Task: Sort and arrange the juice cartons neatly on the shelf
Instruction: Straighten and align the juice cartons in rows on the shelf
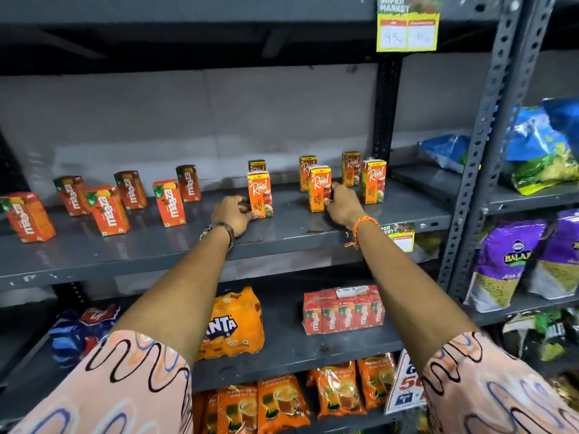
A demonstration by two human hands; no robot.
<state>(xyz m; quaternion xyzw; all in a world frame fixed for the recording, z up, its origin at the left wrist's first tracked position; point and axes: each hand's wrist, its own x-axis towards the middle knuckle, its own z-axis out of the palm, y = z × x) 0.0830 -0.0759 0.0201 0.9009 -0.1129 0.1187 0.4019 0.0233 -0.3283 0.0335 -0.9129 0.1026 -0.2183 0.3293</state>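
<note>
Both hands reach out onto the grey shelf. The left hand is curled, and its fingers press on the bottom left side of a Real carton. The right hand is curled too, and its fingers hold the right side of another Real carton. Both cartons stand up straight on the shelf. The left wrist wears a watch. The right wrist wears an orange thread band.

Each of these two orange cartons says "Real" in white and "APPLE" down the side. Four more Real cartons stand near them, farther back and to the right. One hides just behind the carton by the left hand.

Six red Maaza cartons stand well apart on the left part of the same shelf. Each says "maaza" in white, written sideways.

A yellow price tag hangs above. It says "SUPER MARKET" and a hand-written 45.

On the shelf below sits an orange Fanta pack in clear wrap. Beside it is a wrapped pack of Maaza cartons. Lower down are orange tea packets; their small writing is too blurry to read.

On the rack to the right stand purple bags that say "BALAJI".
</note>
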